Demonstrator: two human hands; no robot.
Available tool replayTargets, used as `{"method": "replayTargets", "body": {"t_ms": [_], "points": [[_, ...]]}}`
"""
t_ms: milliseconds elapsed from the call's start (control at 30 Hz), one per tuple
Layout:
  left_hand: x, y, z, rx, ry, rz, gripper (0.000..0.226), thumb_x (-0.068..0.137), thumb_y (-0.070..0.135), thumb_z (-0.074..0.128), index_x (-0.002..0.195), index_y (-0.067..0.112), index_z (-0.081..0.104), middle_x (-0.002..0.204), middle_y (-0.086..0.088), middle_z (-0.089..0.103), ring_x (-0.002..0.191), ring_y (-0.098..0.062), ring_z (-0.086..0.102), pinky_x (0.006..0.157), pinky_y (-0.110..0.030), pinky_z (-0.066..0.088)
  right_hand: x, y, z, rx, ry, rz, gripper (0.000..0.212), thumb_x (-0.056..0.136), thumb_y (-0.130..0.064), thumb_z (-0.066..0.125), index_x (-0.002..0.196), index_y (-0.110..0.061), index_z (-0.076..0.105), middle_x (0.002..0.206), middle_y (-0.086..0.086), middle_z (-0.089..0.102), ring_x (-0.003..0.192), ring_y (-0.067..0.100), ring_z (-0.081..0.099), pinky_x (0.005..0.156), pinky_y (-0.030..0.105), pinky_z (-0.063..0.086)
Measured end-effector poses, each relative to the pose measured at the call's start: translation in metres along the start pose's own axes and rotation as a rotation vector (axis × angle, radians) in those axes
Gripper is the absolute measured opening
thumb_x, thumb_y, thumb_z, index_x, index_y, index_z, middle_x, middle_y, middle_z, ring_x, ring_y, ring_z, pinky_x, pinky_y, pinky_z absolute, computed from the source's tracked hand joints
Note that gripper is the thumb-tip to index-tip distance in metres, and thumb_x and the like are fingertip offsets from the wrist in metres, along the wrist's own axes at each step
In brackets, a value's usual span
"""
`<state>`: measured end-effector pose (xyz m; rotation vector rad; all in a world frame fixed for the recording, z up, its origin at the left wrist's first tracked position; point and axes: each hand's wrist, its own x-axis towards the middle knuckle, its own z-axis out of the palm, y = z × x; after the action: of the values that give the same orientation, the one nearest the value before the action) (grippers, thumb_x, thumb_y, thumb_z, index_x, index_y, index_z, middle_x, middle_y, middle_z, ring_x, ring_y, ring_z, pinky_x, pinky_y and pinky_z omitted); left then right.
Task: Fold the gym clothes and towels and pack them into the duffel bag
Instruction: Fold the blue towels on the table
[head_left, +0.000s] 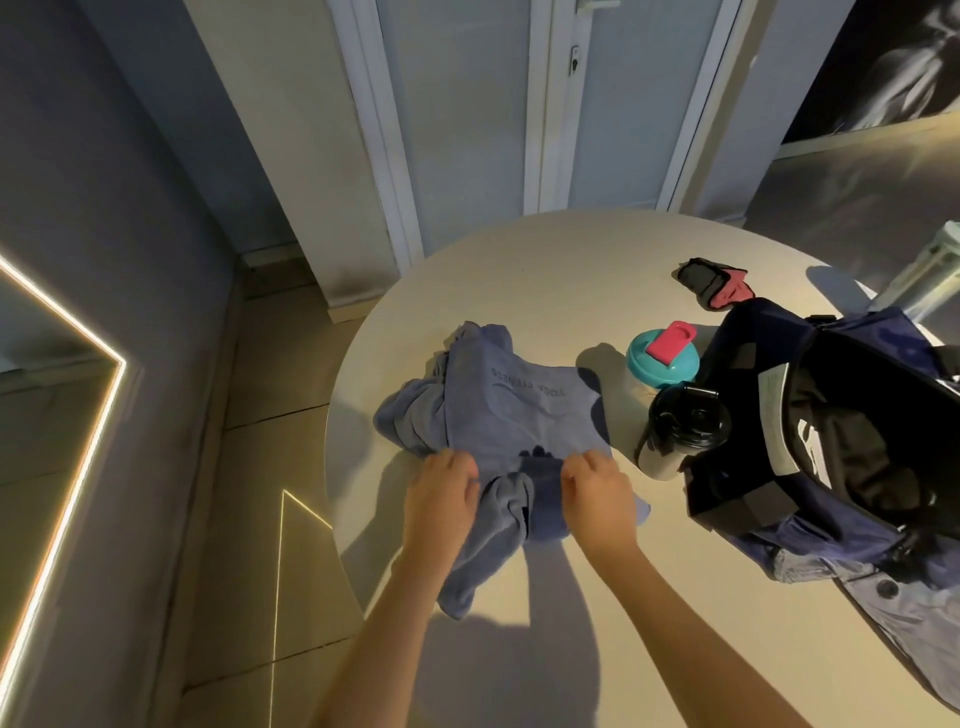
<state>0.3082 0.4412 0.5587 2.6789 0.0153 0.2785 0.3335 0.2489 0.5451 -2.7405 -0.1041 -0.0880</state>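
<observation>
The blue cloth (514, 410), with a line of printed lettering across it, lies rumpled on the left part of the round counter (545, 270). Part of it trails toward the near edge, and I can't tell whether it is a shirt or a towel. The left hand (441, 493) and right hand (597, 499) sit side by side on its near portion with fingers curled, each apparently pinching a fold, though the fingertips are hidden under the knuckles. The fabric looks light, soft and limp, so it should sag and bunch unless held at two corners or along a straight hem and smoothed flat. The duffel bag (810, 545) stands unzipped just to the right, beyond a teal-lidded shaker (662, 358) and a black-lidded cup (685, 421).
</observation>
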Motion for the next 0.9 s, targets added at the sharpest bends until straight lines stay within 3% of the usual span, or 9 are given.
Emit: {"method": "replayTargets", "body": {"t_ms": [67,167,233,367,467,567,700,767,900], "points": [[-0.027,-0.004,0.011,0.035,-0.160,0.125,0.019,0.077,0.027,0.054,0.062,0.018,0.048,0.064,0.004,0.041,0.058,-0.016,0.043,0.051,-0.030,0.034,-0.016,-0.001,0.016,0.061,-0.129,-0.081,0.010,0.078,-0.006,0.058,0.071,-0.009,0.064,0.072,0.008,0.060,0.064,0.027,0.057,0.056,0.032,0.048],[-0.067,-0.027,0.038,0.165,-0.393,0.153,0.026,0.062,0.046,0.059,0.073,0.023,0.059,0.087,0.007,0.058,0.082,-0.018,0.056,0.064,-0.032,0.047,-0.039,0.006,0.041,0.041,-0.268,-0.216,0.010,0.063,-0.019,0.062,0.071,-0.017,0.068,0.067,-0.001,0.063,0.056,0.022,0.061,0.044,0.028,0.044],[-0.079,-0.036,0.046,0.232,-0.481,0.160,0.040,0.043,0.046,0.076,0.078,0.030,0.065,0.101,0.011,0.059,0.093,-0.014,0.052,0.065,-0.030,0.051,-0.050,0.013,0.054,-0.046,-0.326,-0.243,0.042,0.048,-0.027,0.078,0.089,-0.023,0.069,0.084,-0.007,0.067,0.073,0.017,0.067,0.054,0.026,0.051],[-0.077,-0.038,0.047,0.280,-0.416,0.156,0.040,0.031,0.027,0.090,0.063,0.029,0.065,0.094,0.010,0.064,0.085,-0.013,0.060,0.058,-0.027,0.051,-0.052,0.017,0.064,-0.049,-0.265,-0.220,0.050,0.044,-0.018,0.089,0.090,-0.023,0.070,0.090,-0.006,0.067,0.080,0.018,0.067,0.061,0.027,0.053],[-0.075,-0.030,0.045,0.307,-0.400,0.119,0.031,0.049,0.028,0.090,0.067,0.023,0.065,0.087,0.006,0.061,0.077,-0.016,0.063,0.061,-0.030,0.049,-0.045,0.013,0.064,-0.072,-0.269,-0.194,0.039,0.049,-0.014,0.089,0.082,-0.021,0.070,0.082,-0.004,0.065,0.073,0.020,0.065,0.055,0.026,0.050],[-0.074,-0.022,0.038,0.125,-0.398,-0.046,0.012,0.091,0.026,0.056,0.084,0.017,0.057,0.087,-0.001,0.058,0.088,-0.023,0.058,0.086,-0.035,0.040,-0.039,0.018,0.066,0.005,-0.283,-0.168,0.023,0.059,-0.006,0.082,0.076,-0.014,0.068,0.077,0.003,0.063,0.071,0.026,0.063,0.053,0.030,0.047],[-0.069,-0.016,0.020,-0.285,-0.406,-0.330,0.028,0.095,0.020,0.047,0.070,0.028,0.039,0.064,0.003,0.047,0.065,-0.017,0.051,0.065,-0.027,0.037,-0.040,0.033,0.051,0.141,-0.280,-0.185,0.003,0.071,-0.005,0.064,0.072,-0.008,0.062,0.072,0.006,0.059,0.066,0.025,0.055,0.053,0.033,0.044],[-0.064,-0.014,0.010,-0.448,-0.417,-0.413,0.027,0.094,0.018,0.051,0.071,0.030,0.045,0.068,0.006,0.051,0.063,-0.007,0.048,0.059,-0.021,0.036,-0.043,0.040,0.037,0.305,-0.244,-0.097,0.014,0.080,-0.005,0.046,0.069,-0.009,0.054,0.068,0.000,0.049,0.063,0.015,0.042,0.059,0.026,0.038],[-0.059,0.002,-0.005,-0.626,-0.385,-0.455,0.018,0.094,0.017,0.054,0.076,0.021,0.056,0.074,0.006,0.055,0.067,-0.004,0.050,0.058,-0.011,0.036,-0.045,0.040,0.000,0.574,-0.253,0.139,0.027,0.094,0.001,0.042,0.072,-0.014,0.043,0.067,-0.003,0.045,0.061,0.011,0.038,0.058,0.022,0.035]]}}
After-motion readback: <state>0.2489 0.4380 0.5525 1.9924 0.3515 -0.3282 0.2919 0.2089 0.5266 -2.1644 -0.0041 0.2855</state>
